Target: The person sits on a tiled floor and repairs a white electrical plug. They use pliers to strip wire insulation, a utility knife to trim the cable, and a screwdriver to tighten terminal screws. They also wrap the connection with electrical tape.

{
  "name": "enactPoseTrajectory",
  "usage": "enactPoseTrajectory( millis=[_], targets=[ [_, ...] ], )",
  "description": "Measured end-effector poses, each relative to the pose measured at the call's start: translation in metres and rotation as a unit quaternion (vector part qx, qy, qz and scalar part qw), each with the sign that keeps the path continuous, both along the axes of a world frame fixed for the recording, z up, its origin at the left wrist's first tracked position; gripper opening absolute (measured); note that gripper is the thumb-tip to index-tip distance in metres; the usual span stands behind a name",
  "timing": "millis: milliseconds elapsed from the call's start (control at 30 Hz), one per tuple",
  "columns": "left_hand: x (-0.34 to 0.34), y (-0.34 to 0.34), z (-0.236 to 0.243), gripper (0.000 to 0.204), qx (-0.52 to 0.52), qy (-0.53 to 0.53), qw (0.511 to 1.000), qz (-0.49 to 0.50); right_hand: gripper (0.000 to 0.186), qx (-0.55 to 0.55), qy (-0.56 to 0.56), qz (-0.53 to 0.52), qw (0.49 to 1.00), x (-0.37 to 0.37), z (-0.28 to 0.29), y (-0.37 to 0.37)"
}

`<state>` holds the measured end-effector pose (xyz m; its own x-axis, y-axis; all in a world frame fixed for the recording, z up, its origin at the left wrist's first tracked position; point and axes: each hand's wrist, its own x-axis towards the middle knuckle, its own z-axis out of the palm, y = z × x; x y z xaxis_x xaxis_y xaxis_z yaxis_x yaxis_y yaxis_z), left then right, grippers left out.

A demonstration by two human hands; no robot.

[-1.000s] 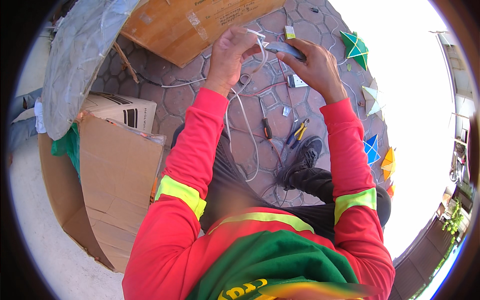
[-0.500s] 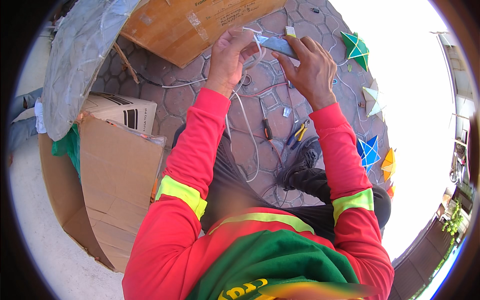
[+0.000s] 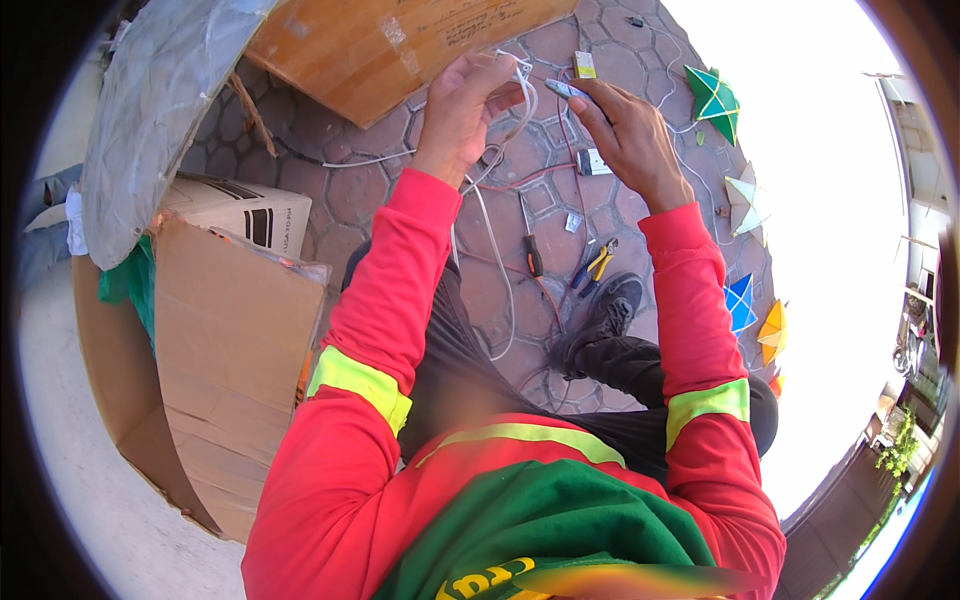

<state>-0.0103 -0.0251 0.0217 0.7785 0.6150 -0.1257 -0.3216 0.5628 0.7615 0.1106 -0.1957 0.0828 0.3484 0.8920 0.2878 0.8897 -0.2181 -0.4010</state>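
My left hand [image 3: 464,118] is closed on a white cable [image 3: 531,105], with a small white fitting [image 3: 522,70] at the fingertips and loops hanging down to the pavers. My right hand [image 3: 630,140] grips a slim grey tool [image 3: 566,89], apparently a blade, pointed toward the cable; a narrow gap shows between tool and cable. Below my hands lie a white rectangular socket piece [image 3: 592,162], an orange-black screwdriver [image 3: 532,255], yellow-and-blue pliers [image 3: 600,263] and a small silver item [image 3: 572,221]. A small yellow-white box [image 3: 584,65] sits beyond my fingers.
Cardboard boxes [image 3: 230,370] and a grey wrapped panel [image 3: 140,120] crowd the left; a large box [image 3: 370,60] stands at the back. Several coloured star lanterns [image 3: 713,100] line the right edge. Wires cross the pavers [image 3: 340,205]. My shoe [image 3: 610,315] rests near the pliers.
My right hand has shifted slightly right, and the tool has turned and drawn back from the cable compared with half a second ago. My left hand stays nearly still.
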Motion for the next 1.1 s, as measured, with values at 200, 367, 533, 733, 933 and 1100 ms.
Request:
enactPoseTrajectory(
  millis=[200,367,533,733,933,1100],
  targets=[
    [-0.002,-0.001,0.002,0.014,0.005,0.007,1.0,-0.012,0.042,-0.021,-0.053,-0.017,0.998,-0.001,-0.003,0.002],
    [-0.003,0.0,0.002,0.014,0.013,0.004,1.0,-0.01,0.04,-0.021,-0.065,-0.061,0.996,-0.006,-0.007,0.005],
    [-0.006,0.005,-0.003,0.012,0.018,-0.014,0.999,-0.03,0.043,-0.006,-0.03,-0.04,0.999,-0.004,-0.011,0.007],
    [-0.006,0.008,-0.007,0.013,0.044,-0.02,0.998,-0.041,0.047,0.003,0.102,0.0,0.995,-0.001,-0.006,0.007],
    [-0.004,0.008,-0.006,0.013,0.063,-0.026,0.997,-0.046,0.047,-0.016,0.134,-0.002,0.991,-0.003,-0.002,0.007],
    [0.0,0.006,-0.006,0.011,0.027,-0.034,0.998,-0.035,0.032,0.002,-0.025,-0.023,0.999,-0.012,-0.004,0.006]
  ],
)
